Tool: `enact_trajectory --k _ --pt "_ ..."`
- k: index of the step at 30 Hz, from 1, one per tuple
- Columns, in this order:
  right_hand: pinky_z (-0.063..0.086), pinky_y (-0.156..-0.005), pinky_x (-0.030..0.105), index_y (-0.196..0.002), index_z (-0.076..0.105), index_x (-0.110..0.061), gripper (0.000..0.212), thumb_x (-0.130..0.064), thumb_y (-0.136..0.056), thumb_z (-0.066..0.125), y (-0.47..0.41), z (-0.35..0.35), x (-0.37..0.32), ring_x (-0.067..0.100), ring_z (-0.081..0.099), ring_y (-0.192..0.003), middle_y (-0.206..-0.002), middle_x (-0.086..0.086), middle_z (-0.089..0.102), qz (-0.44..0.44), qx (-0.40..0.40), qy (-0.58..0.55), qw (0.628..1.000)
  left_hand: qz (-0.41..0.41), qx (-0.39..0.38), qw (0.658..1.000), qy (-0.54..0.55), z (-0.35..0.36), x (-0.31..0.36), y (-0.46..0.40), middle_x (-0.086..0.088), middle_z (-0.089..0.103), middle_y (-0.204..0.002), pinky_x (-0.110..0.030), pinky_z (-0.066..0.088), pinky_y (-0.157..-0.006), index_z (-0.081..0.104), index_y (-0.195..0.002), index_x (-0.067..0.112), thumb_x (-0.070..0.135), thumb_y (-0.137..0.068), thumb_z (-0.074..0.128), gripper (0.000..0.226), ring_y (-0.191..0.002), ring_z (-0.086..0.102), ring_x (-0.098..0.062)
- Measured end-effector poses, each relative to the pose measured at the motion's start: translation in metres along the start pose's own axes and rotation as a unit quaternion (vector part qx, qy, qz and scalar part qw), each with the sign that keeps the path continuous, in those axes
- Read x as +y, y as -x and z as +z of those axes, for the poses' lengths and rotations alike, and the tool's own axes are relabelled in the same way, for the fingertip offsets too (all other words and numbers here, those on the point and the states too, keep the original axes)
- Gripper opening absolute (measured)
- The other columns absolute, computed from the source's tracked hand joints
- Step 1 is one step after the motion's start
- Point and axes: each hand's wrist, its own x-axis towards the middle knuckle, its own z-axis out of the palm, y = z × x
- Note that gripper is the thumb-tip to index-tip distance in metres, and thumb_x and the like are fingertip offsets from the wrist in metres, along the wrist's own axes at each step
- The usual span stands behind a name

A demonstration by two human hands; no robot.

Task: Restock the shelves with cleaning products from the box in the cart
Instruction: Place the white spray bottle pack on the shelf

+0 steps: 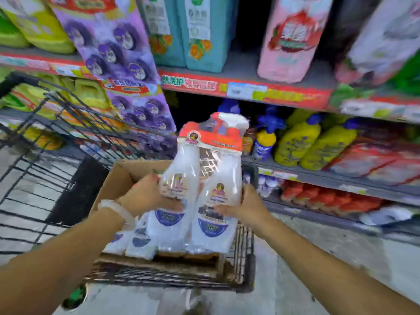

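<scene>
A twin pack of white spray bottles [204,178] with a red header card, wrapped in clear plastic, is held upright above the cardboard box [118,178] in the cart [245,258]. My left hand [147,196] grips the pack's left side and my right hand [247,205] grips its right side, both near the middle of the bottles. More white packs of the same kind [136,242] lie in the box below. The lower shelf [329,176] to the right holds yellow bottles with blue caps.
Shelves run across the back with teal [200,32] and pink [293,39] refill bags above a red price strip [245,87]. Purple packs [109,42] hang at left. Red-capped items [329,198] fill the bottom shelf. A second wire cart [45,155] stands at left.
</scene>
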Motion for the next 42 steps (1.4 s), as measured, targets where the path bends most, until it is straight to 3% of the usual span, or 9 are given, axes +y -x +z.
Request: enact_trajectory --k 2,5,9,12,17,25,29,35,42 --pt "0.052 -0.085 0.038 -0.112 0.048 -0.009 0.072 -0.024 -0.056 0.090 0.040 -0.064 -0.007 0.021 0.063 -0.101 -0.112 0.007 0.065 -0.037 0.058 0.001 0.998 0.032 0.035 0.999 0.009 0.032 0.057 0.016 0.002 0.072 -0.085 -0.028 0.052 -0.070 0.063 -0.090 0.014 0.016 -0.055 0.092 0.045 -0.075 0.064 -0.004" --pt "0.051 -0.087 0.039 -0.114 0.046 -0.010 0.069 -0.020 -0.060 0.089 0.105 -0.165 -0.007 0.021 0.061 -0.101 -0.111 0.005 0.062 -0.090 0.144 0.022 0.985 0.097 0.059 0.993 0.009 0.090 0.148 0.039 0.010 0.067 -0.066 -0.023 0.047 -0.058 0.062 -0.079 0.007 0.022 -0.050 0.093 0.046 -0.059 0.057 0.004" --pt "0.049 -0.080 0.035 -0.111 0.046 -0.010 0.065 -0.021 -0.062 0.088 0.204 -0.293 0.003 0.020 0.059 -0.095 -0.105 0.003 0.060 -0.130 0.253 0.048 0.957 0.187 0.048 0.981 0.010 0.173 0.267 0.065 0.001 0.073 -0.080 -0.032 0.055 -0.068 0.065 -0.089 0.007 0.049 -0.026 0.091 0.080 -0.071 0.067 -0.010" --pt "0.053 -0.076 0.033 -0.111 0.047 -0.013 0.065 -0.020 -0.061 0.088 0.274 -0.374 0.013 0.016 0.060 -0.091 -0.103 0.000 0.060 -0.147 0.329 0.030 0.932 0.268 0.021 0.963 0.018 0.233 0.355 0.092 0.003 0.071 -0.088 -0.027 0.052 -0.066 0.060 -0.096 0.010 0.047 -0.034 0.093 0.079 -0.077 0.067 -0.009" --pt "0.045 -0.051 0.007 -0.108 0.044 -0.015 0.055 -0.006 -0.069 0.082 0.368 -0.475 0.039 0.006 0.056 -0.075 -0.086 -0.010 0.055 -0.167 0.418 -0.017 0.893 0.359 0.023 0.933 0.020 0.319 0.476 0.144 0.009 0.054 -0.084 -0.026 0.039 -0.057 0.045 -0.097 0.012 0.033 -0.047 0.094 0.073 -0.081 0.056 -0.016" --pt "0.052 -0.058 0.021 -0.118 0.049 -0.013 0.059 -0.008 -0.069 0.082 0.478 -0.636 0.066 0.013 0.064 -0.083 -0.102 0.003 0.065 -0.175 0.550 -0.024 0.816 0.510 -0.026 0.859 0.033 0.450 0.655 0.185 0.004 0.056 -0.087 -0.034 0.046 -0.069 0.045 -0.096 0.013 0.033 -0.046 0.093 0.073 -0.082 0.057 -0.018" --pt "0.048 -0.047 0.012 -0.112 0.051 -0.017 0.049 -0.005 -0.074 0.078 0.508 -0.733 0.064 0.005 0.062 -0.073 -0.091 -0.005 0.065 -0.211 0.588 -0.013 0.781 0.565 -0.028 0.823 0.039 0.508 0.757 0.182 0.001 0.060 -0.093 -0.035 0.047 -0.066 0.049 -0.094 0.014 0.043 -0.042 0.092 0.073 -0.085 0.059 -0.018" --pt "0.056 -0.071 0.036 -0.114 0.056 -0.016 0.048 -0.009 -0.072 0.078 0.534 -0.898 0.025 0.019 0.069 -0.083 -0.095 0.002 0.071 -0.244 0.614 0.028 0.750 0.609 -0.003 0.789 0.082 0.562 0.919 0.182 -0.003 0.061 -0.098 -0.031 0.043 -0.067 0.049 -0.091 0.013 0.041 -0.048 0.091 0.066 -0.090 0.059 -0.021" --pt "0.057 -0.076 0.038 -0.120 0.057 -0.017 0.051 -0.003 -0.074 0.076 0.536 -1.032 -0.004 0.021 0.067 -0.091 -0.100 0.004 0.068 -0.324 0.621 0.047 0.712 0.637 0.051 0.757 0.136 0.608 1.045 0.168 -0.005 0.063 -0.101 -0.043 0.052 -0.081 0.047 -0.097 0.012 0.037 -0.045 0.092 0.073 -0.091 0.062 -0.023"
